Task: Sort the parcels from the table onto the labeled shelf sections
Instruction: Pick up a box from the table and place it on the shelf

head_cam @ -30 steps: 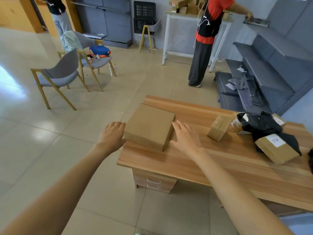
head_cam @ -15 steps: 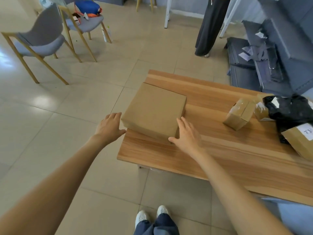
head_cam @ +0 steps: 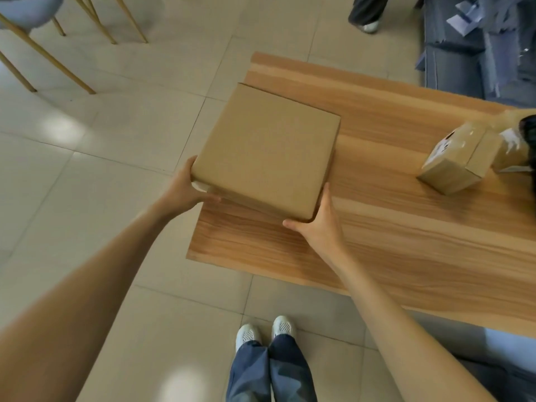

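Wood-grain counter [head_cam: 377, 227] on pale tiled floor [head_cam: 87, 169]; flat cardboard parcel [head_cam: 266, 152] overhangs its left end, left grip [head_cam: 185, 192] and right grip [head_cam: 319, 224] each holding a near corner; small taped box [head_cam: 455, 161] lies well right; chair legs [head_cam: 43, 53] far left.

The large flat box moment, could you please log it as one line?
phase: pickup | left hand: grips large flat box near-left corner | right hand: grips near-right corner | table: small box waiting

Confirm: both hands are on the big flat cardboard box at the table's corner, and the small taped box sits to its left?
Not quite. In the head view both hands, left hand and right hand, grip the big flat box at the table corner, but the small taped box sits to its right.
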